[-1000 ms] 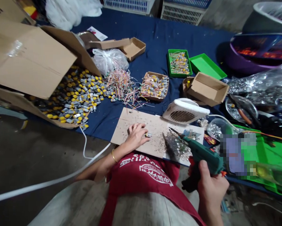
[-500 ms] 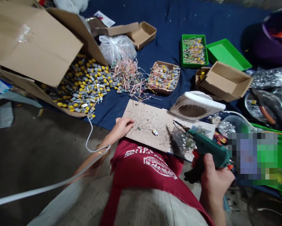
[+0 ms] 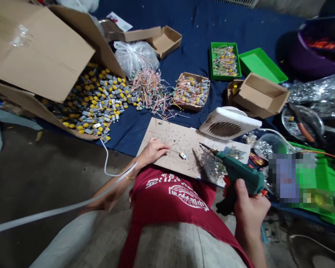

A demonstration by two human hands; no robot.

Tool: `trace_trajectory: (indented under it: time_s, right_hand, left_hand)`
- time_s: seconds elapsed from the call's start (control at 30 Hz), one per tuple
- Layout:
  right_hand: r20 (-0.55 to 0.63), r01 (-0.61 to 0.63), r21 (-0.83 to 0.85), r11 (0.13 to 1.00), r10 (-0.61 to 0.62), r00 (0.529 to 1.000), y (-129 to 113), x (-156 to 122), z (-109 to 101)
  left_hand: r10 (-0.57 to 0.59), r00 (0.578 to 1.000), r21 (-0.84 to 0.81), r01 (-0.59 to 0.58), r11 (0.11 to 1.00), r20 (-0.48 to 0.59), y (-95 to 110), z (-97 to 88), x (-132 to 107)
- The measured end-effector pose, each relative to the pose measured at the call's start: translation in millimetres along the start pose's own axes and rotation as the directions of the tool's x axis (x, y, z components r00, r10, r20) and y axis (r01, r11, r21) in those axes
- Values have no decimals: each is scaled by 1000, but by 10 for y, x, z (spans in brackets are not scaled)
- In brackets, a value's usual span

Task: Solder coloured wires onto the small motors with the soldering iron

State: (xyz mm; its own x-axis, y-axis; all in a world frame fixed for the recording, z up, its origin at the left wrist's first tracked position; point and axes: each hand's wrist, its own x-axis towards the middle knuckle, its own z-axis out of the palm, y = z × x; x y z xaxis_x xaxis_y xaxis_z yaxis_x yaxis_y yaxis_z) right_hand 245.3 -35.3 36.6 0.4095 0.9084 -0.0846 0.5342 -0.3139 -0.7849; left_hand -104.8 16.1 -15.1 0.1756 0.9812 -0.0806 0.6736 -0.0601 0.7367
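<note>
the person's left hand (image 3: 153, 152) is resting on a sheet of cardboard (image 3: 158, 130), with its fingers (image 3: 163, 148) relaxed and released, gripping nothing. just beyond those fingertips, a small motor with wire leads (image 3: 182, 155) is lying on the cardboard, its thin wires trailing back toward the fingers. to the right of the motor, the right hand (image 3: 249, 210) is clenching the grip of a green hot glue gun (image 3: 240, 175), with its metal nozzle pointing toward the motor but not touching it. farther ahead of the left fingers, a mass of yellow-capped motors (image 3: 94, 100) is spilling from a cardboard box (image 3: 35, 52), beside a tangle of coloured wires (image 3: 149, 91). ahead of the right fingers, a white plastic vent fan (image 3: 226, 124) is sitting at the cardboard's far edge, and a green tray of wired motors (image 3: 224, 61) is lying on navy cloth (image 3: 189, 29) beyond it.
</note>
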Motion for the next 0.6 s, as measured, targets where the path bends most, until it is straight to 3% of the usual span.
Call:
trace_trajectory:
  time_s: [0.07, 0.13, 0.37, 0.47, 0.6]
  right_hand:
    - [-14, -46, 24, 999, 46, 999, 10, -41, -26]
    - [-20, -72, 36, 997, 73, 997, 30, -70, -45]
    - [-28, -92, 57, 994, 94, 995, 45, -68, -38]
    - [-25, -102, 86, 991, 104, 994, 46, -83, -29]
    - [-55, -61, 67, 996, 65, 996, 94, -150, -68]
  left_hand:
    - [-51, 999, -34, 51, 998, -10, 50, 16, 33]
    - [-25, 999, -29, 26, 999, 23, 79, 42, 16]
    - [280, 939, 64, -298, 952, 201, 226, 406, -59]
    - [265, 956, 123, -280, 952, 125, 332, 615, 43]
    - [134, 991, 172, -127, 977, -26, 469, 807, 161]
